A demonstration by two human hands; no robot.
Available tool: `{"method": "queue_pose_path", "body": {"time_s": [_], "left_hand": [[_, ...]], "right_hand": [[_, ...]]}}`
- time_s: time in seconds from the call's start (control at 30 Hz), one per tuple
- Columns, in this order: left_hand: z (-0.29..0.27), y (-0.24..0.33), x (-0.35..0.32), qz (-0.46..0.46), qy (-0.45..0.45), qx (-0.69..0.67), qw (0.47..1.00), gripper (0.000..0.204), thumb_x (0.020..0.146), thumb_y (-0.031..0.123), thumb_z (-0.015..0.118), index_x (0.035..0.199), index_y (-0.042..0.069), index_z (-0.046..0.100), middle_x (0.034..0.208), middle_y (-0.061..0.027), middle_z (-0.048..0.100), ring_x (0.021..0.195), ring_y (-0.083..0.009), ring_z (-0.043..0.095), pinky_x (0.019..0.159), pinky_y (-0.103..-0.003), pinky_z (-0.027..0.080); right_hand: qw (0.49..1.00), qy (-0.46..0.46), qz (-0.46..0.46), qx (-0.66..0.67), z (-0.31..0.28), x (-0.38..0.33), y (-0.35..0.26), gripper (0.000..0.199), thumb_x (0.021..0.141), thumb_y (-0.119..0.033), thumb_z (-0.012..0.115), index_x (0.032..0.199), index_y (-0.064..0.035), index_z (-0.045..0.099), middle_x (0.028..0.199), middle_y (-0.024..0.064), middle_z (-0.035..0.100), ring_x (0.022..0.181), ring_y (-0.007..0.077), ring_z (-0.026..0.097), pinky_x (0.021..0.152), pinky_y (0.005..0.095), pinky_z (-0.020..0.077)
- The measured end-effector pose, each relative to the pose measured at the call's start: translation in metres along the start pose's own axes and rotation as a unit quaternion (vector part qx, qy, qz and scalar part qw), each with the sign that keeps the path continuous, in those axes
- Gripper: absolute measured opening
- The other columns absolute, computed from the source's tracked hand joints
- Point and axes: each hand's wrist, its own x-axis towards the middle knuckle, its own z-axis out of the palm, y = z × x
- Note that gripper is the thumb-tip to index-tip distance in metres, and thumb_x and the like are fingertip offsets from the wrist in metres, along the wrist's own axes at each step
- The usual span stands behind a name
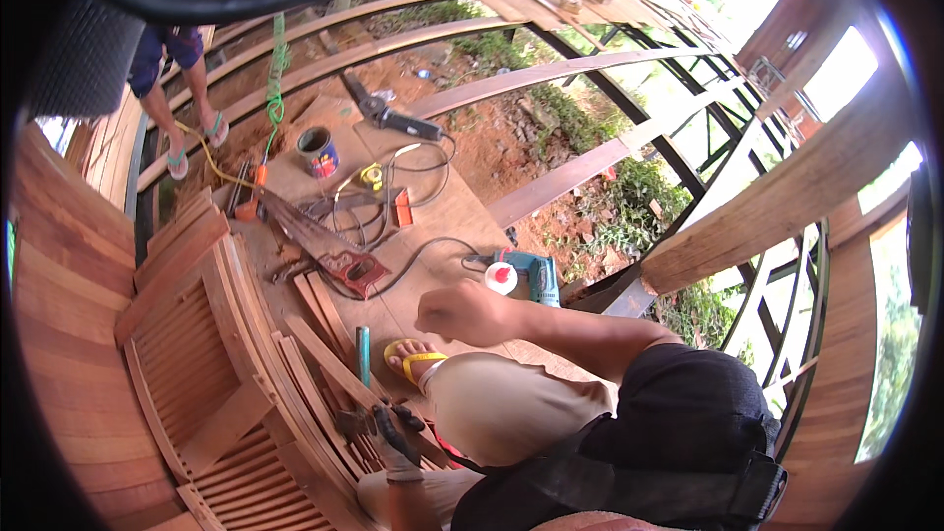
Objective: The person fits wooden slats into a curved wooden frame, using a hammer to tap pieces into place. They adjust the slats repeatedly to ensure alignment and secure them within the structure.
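My left hand (396,447), in a grey and black glove, grips a wooden strip (336,362) low in the view, beside the slatted wooden panel (197,342). Next to its fingers a hammer (363,354) shows its teal handle pointing up; the dark head lies among the strips. My bare right hand (457,313) is closed above the plywood, in front of my raised knee. Whatever its fingers may hold is hidden. Just beyond it are a white glue bottle (501,277) with a red cap and a teal power drill (540,277).
On the plywood (433,192) lie a handsaw (334,251), an angle grinder (393,120), a tape measure (372,175), a can (318,151) and tangled cords. Open joists (570,74) cross soil at the right. Another person in sandals (213,128) stands at the upper left.
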Motion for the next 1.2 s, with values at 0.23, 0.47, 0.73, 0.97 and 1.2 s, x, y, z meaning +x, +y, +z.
{"method": "queue_pose_path", "body": {"time_s": [0.23, 0.47, 0.73, 0.97, 1.2], "left_hand": [[-0.033, -0.045, 0.005, 0.012, -0.017, 0.078, 0.997, 0.038, 0.099, 0.039, 0.060, 0.120, 0.008, 0.055, 0.081, -0.0087, 0.061, 0.064, -0.0250, 0.061, 0.059, -0.039, 0.054], [-0.130, -0.055, 0.061, 0.119, -0.040, 0.265, 0.956, 0.028, 0.106, 0.023, 0.044, 0.121, 0.004, 0.057, 0.116, -0.0112, 0.061, 0.106, -0.0246, 0.059, 0.093, -0.032, 0.049], [-0.044, 0.024, 0.002, 0.192, 0.001, 0.141, 0.971, 0.029, 0.106, 0.016, 0.048, 0.130, 0.002, 0.054, 0.126, -0.0104, 0.059, 0.122, -0.0226, 0.054, 0.105, -0.032, 0.044], [0.136, 0.179, -0.015, 0.521, -0.034, 0.742, 0.420, 0.035, 0.092, 0.006, 0.060, 0.126, -0.003, 0.057, 0.127, -0.0199, 0.061, 0.121, -0.0387, 0.057, 0.107, -0.047, 0.046], [0.383, 0.293, -0.026, 0.209, -0.088, 0.579, 0.783, 0.028, 0.100, 0.013, 0.057, 0.124, -0.002, 0.059, 0.121, -0.0152, 0.063, 0.114, -0.0285, 0.059, 0.105, -0.037, 0.044]], "right_hand": [[0.960, 0.048, -0.261, -0.091, 0.015, -0.081, -0.042, 0.017, 0.088, -0.011, 0.070, 0.100, 0.0006, 0.066, 0.100, 0.0160, 0.068, 0.094, 0.0331, 0.066, 0.081, 0.0431, 0.0522], [0.936, 0.145, -0.235, -0.220, 0.008, -0.104, -0.057, 0.027, 0.075, -0.015, 0.077, 0.096, -0.0042, 0.065, 0.098, 0.0122, 0.066, 0.093, 0.0327, 0.065, 0.082, 0.0436, 0.0526], [0.931, 0.091, -0.237, -0.261, -0.012, -0.059, -0.028, 0.027, 0.077, -0.028, 0.073, 0.090, -0.0067, 0.062, 0.093, 0.0105, 0.065, 0.093, 0.0320, 0.065, 0.084, 0.0437, 0.0527], [0.988, 0.010, 0.007, -0.155, -0.058, 0.008, -0.031, 0.025, 0.082, -0.030, 0.065, 0.091, -0.0064, 0.067, 0.096, 0.0155, 0.067, 0.098, 0.0355, 0.065, 0.085, 0.0474, 0.0522], [0.912, 0.133, 0.387, -0.044, -0.103, -0.089, -0.005, 0.029, 0.086, -0.026, 0.055, 0.095, -0.0027, 0.070, 0.105, 0.0222, 0.069, 0.104, 0.0390, 0.064, 0.091, 0.0486, 0.0512]]}}
